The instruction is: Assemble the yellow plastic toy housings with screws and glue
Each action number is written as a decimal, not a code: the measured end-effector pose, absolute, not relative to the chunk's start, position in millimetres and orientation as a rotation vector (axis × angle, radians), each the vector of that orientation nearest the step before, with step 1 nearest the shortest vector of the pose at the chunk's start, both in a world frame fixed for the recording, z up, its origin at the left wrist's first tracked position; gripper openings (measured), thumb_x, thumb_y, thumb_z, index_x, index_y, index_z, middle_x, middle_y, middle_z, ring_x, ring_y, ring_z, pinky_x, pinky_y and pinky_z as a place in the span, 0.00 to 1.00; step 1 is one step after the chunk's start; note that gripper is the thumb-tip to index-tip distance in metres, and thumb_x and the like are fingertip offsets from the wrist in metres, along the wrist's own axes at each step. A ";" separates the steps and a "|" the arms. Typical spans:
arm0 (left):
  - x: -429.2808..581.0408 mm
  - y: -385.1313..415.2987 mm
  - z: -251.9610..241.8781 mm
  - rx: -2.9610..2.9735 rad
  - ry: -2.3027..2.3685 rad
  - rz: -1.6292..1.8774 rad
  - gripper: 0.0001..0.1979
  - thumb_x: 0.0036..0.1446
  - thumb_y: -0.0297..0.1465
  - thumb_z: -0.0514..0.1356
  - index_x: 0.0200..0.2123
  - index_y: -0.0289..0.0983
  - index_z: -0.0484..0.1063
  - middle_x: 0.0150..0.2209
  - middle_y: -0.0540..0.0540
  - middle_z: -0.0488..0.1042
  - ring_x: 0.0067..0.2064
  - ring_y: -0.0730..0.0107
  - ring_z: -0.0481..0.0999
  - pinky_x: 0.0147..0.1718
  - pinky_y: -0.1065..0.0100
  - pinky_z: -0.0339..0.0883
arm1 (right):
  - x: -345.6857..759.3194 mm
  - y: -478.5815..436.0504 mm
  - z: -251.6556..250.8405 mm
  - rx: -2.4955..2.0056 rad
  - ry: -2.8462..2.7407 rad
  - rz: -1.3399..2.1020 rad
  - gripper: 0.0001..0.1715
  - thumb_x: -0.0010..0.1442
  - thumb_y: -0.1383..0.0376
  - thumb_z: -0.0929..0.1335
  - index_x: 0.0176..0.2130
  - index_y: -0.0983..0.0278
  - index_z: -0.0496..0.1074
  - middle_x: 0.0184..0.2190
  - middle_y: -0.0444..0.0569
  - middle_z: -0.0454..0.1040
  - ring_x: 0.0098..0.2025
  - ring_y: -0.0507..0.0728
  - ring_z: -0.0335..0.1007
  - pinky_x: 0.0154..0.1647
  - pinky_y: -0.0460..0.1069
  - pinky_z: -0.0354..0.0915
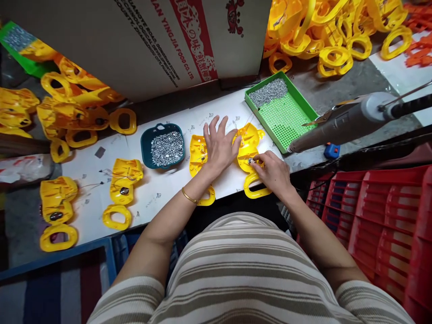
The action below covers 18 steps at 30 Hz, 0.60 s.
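My right hand pinches at a small round metal part seated in a yellow plastic shell. The shell has a ring-shaped handle at its near end, and thin wires rise from its far end. My left hand is spread open, palm down, between this shell and a second yellow shell. Its thumb and fingertips come close to the right-hand shell's edge; whether they touch it I cannot tell. Part of the second shell lies hidden under my left hand and wrist.
A dark green tray of small screws stands left; a bright green tray holds more. A grey power screwdriver hangs over it. More yellow shells lie left. A large carton stands behind; a red crate is at right.
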<state>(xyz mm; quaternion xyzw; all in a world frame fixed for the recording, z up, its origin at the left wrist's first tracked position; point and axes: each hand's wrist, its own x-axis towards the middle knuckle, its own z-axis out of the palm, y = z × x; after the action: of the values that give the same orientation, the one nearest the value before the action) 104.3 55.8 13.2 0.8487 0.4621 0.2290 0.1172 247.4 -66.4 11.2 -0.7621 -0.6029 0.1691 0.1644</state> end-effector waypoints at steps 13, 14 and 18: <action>81.1 -14.0 4.5 2.218 1.110 0.693 0.29 0.61 0.32 0.56 0.64 0.35 0.53 0.60 0.35 0.65 0.56 0.59 0.70 0.55 0.58 0.67 | 239.4 -55.4 7.0 -2.280 -1.774 0.449 0.15 0.63 0.56 0.64 0.45 0.60 0.72 0.41 0.47 0.73 0.35 0.55 0.69 0.26 0.49 0.46; 83.9 -15.6 2.3 2.161 1.114 0.654 0.32 0.60 0.32 0.57 0.65 0.36 0.51 0.60 0.35 0.65 0.54 0.59 0.72 0.53 0.58 0.68 | 239.1 -54.9 8.0 -2.291 -1.782 0.453 0.14 0.63 0.57 0.64 0.45 0.61 0.72 0.41 0.47 0.73 0.35 0.55 0.69 0.26 0.49 0.46; 94.2 -15.9 -8.7 1.996 1.129 0.571 0.35 0.59 0.31 0.58 0.67 0.38 0.46 0.60 0.36 0.66 0.50 0.59 0.75 0.51 0.57 0.70 | 237.0 -53.3 14.0 -2.325 -1.827 0.459 0.13 0.63 0.59 0.63 0.44 0.62 0.72 0.42 0.49 0.73 0.35 0.55 0.69 0.26 0.49 0.45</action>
<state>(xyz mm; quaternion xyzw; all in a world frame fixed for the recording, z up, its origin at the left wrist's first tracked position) 94.2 -15.9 -8.7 0.7814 0.4422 0.2236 0.3794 237.0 -53.3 14.0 -0.7749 -0.6088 0.1530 0.0744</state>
